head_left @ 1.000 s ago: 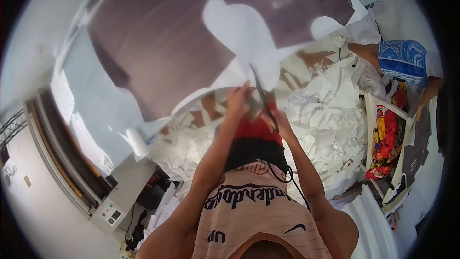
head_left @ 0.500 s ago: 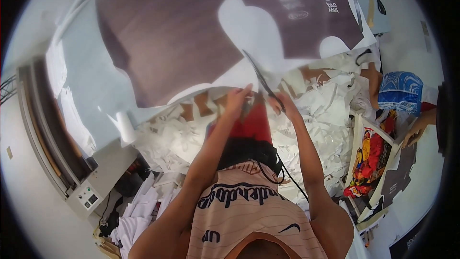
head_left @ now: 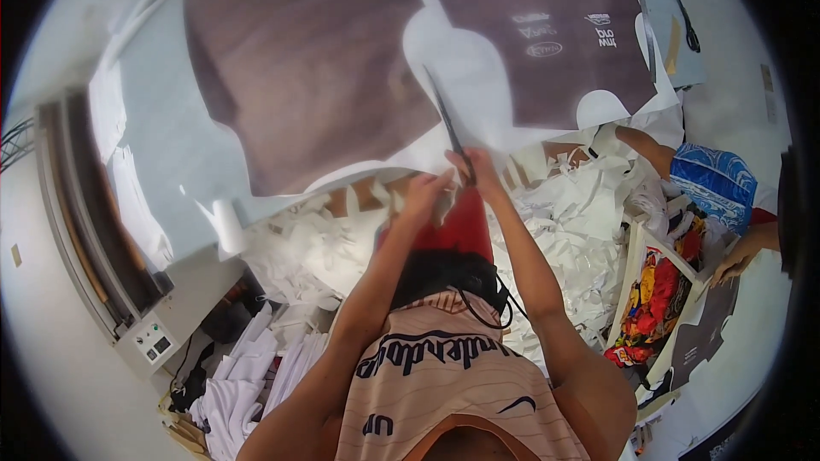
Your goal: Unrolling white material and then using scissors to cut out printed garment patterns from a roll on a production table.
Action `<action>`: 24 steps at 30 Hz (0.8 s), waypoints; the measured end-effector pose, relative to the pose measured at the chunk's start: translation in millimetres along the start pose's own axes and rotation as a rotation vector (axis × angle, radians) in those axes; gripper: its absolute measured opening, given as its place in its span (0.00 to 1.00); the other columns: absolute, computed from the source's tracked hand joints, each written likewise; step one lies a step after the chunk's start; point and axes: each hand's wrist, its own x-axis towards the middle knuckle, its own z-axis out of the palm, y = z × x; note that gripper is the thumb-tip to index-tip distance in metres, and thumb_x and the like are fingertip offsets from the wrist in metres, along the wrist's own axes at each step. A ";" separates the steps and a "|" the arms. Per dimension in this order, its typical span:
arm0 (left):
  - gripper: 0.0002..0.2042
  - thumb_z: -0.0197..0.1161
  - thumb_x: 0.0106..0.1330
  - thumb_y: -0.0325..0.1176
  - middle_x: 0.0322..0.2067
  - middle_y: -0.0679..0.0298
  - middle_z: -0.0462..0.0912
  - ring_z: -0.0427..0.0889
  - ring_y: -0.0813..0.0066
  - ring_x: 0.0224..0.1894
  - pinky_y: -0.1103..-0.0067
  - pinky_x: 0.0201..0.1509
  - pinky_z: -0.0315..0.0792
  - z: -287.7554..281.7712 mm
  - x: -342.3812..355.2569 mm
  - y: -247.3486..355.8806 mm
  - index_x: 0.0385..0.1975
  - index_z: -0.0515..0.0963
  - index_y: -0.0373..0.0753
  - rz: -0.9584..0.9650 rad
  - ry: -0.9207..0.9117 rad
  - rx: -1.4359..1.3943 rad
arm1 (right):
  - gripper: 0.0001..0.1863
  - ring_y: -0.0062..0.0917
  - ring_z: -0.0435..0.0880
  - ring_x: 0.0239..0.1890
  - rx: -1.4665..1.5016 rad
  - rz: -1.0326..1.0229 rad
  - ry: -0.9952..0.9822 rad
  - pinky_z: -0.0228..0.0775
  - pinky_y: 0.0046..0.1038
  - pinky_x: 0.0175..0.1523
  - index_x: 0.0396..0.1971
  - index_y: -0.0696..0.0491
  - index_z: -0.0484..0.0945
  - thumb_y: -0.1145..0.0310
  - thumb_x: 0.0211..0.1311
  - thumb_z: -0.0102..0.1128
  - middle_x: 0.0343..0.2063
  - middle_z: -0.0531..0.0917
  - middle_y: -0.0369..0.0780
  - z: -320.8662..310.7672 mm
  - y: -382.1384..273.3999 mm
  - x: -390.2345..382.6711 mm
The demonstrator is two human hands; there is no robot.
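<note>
A large white sheet [head_left: 461, 60] printed with dark brown garment panels lies across the table in front of me. Its near edge is by my left hand [head_left: 423, 196], whose fingertips are closed on the margin. My right hand [head_left: 483, 172] grips the handles of a long pair of scissors [head_left: 446, 111]. The blades point away from me, over the white strip between the left brown panel [head_left: 307, 68] and the right brown panel [head_left: 564, 43]. Both hands are close together at the near edge, and my fingers partly hide the scissor handles.
White offcuts [head_left: 572, 222] heap up below the table edge. Another person's blue patterned shorts [head_left: 713, 183] and hand [head_left: 739, 256] show at right, near a bin of colourful scraps [head_left: 649, 299]. A long machine [head_left: 94, 222] stands left; a second pair of scissors [head_left: 686, 21] lies far right.
My right hand has moved left and up, closer to my left hand. The scissors have swung more upright, their tips now farther over the white strip. The whole view has shifted slightly.
</note>
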 end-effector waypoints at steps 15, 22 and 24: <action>0.19 0.70 0.68 0.35 0.50 0.60 0.84 0.84 0.67 0.49 0.70 0.52 0.77 17.6 -23.9 25.7 0.54 0.77 0.34 0.219 0.162 -0.762 | 0.23 0.19 0.72 0.18 -0.731 0.295 -0.603 0.60 0.24 0.24 0.22 0.51 0.72 0.52 0.74 0.45 0.16 0.73 0.32 -77.2 -127.1 -14.0; 0.16 0.69 0.68 0.29 0.47 0.59 0.85 0.85 0.69 0.45 0.73 0.50 0.79 -16.0 -76.2 -4.4 0.51 0.79 0.29 0.298 0.412 -0.673 | 0.21 0.09 0.63 0.21 -1.178 0.302 -0.992 0.51 0.21 0.24 0.20 0.54 0.74 0.58 0.60 0.76 0.16 0.66 0.25 -22.7 -182.7 46.6; 0.15 0.69 0.68 0.30 0.46 0.59 0.86 0.85 0.70 0.44 0.74 0.50 0.78 -18.5 -88.1 -7.7 0.50 0.80 0.29 0.276 0.469 -0.653 | 0.22 0.10 0.63 0.21 -1.165 0.300 -1.062 0.51 0.21 0.24 0.19 0.53 0.73 0.56 0.59 0.76 0.16 0.66 0.25 -6.5 -179.1 55.7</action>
